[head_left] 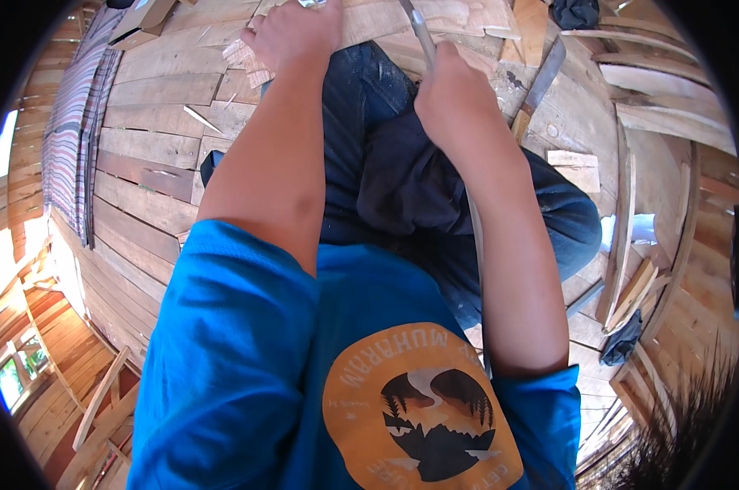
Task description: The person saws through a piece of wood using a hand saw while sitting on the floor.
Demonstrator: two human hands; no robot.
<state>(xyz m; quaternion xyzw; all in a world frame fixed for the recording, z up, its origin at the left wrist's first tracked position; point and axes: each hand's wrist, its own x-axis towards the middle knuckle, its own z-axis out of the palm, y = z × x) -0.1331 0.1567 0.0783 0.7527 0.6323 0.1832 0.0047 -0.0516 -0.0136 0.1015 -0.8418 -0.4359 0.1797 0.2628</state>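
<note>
My left hand is at the top, its fingers curled over a pale wooden board lying across in front of my legs. A small shiny item shows by its fingertips at the picture's edge; I cannot make out what it is. My right hand is closed around a knife, its metal blade pointing up and left over the board. A thin pale shaft, perhaps its long handle, runs back beneath my right forearm. Dark cloth lies on my lap between my jeans-clad legs.
A broad-bladed knife with a wooden handle lies on the plank floor to the right. Beyond are a short wood offcut and stacked planks. On the left are a striped rolled mat, a cardboard box and wood slivers.
</note>
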